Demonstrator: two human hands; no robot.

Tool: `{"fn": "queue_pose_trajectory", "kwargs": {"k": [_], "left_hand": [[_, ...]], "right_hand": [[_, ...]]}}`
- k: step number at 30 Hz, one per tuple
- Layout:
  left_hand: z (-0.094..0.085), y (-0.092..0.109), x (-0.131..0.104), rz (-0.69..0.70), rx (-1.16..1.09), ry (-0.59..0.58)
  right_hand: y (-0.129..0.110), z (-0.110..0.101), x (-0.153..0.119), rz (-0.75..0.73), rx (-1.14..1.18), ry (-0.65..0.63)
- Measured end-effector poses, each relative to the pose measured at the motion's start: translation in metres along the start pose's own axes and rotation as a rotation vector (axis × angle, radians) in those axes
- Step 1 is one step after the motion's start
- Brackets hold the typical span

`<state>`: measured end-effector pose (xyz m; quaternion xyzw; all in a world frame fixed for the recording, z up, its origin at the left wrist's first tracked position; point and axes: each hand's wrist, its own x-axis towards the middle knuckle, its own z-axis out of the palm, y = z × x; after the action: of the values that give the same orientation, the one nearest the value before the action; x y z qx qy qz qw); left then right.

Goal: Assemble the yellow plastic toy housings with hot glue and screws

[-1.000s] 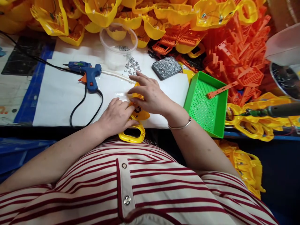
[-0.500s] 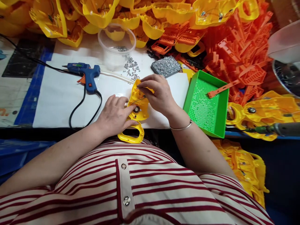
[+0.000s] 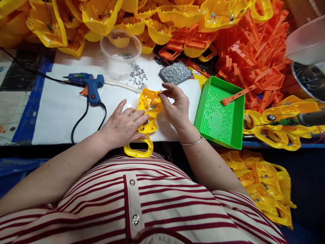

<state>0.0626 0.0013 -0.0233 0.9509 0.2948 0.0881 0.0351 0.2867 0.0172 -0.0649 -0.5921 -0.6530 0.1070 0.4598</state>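
Note:
A yellow plastic shell (image 3: 147,108) with a loop handle lies open side up at the near edge of the white sheet (image 3: 58,112). Small parts and thin wires show inside it. My left hand (image 3: 122,125) rests flat on its lower left side, fingers spread, pressing it down. My right hand (image 3: 175,106) is at the shell's upper right edge, thumb and fingers pinched on a small part or wire there; what it pinches is too small to tell. Loose silver screws (image 3: 138,75) lie just beyond the shell.
A blue glue gun (image 3: 87,84) with a black cord lies to the left. A clear tub (image 3: 120,54), a dark tray of screws (image 3: 175,72) and a green perforated tray (image 3: 219,113) stand nearby. Piles of yellow shells (image 3: 106,17) and orange parts (image 3: 254,57) fill the back and right.
My right hand lifted off the shell's middle and moved to its upper right edge, pinching there. The shell's inside is now uncovered. My left hand spread flatter on it.

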Motion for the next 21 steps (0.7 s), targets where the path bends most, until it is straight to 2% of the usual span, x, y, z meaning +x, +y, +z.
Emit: {"fn": "queue_pose_trajectory", "kwargs": {"k": [6,11,15,18,21], "left_hand": [[-0.004,0.001,0.002,0.017,0.055,-0.041],[-0.005,-0.001,-0.008,0.019,0.099,0.011],[-0.013,-0.001,-0.013,-0.017,0.14,0.029],[-0.022,0.003,-0.009,-0.055,0.144,-0.014],[-0.025,0.008,-0.003,-0.11,0.121,-0.093]], "right_hand": [[-0.009,-0.005,0.01,-0.043,-0.203,-0.023],[-0.014,0.0,0.021,0.041,0.01,-0.139],[-0.02,0.01,0.03,0.173,0.262,-0.154],[-0.026,0.018,0.037,0.252,0.329,-0.184],[-0.028,0.019,0.044,0.275,0.287,-0.218]]}}
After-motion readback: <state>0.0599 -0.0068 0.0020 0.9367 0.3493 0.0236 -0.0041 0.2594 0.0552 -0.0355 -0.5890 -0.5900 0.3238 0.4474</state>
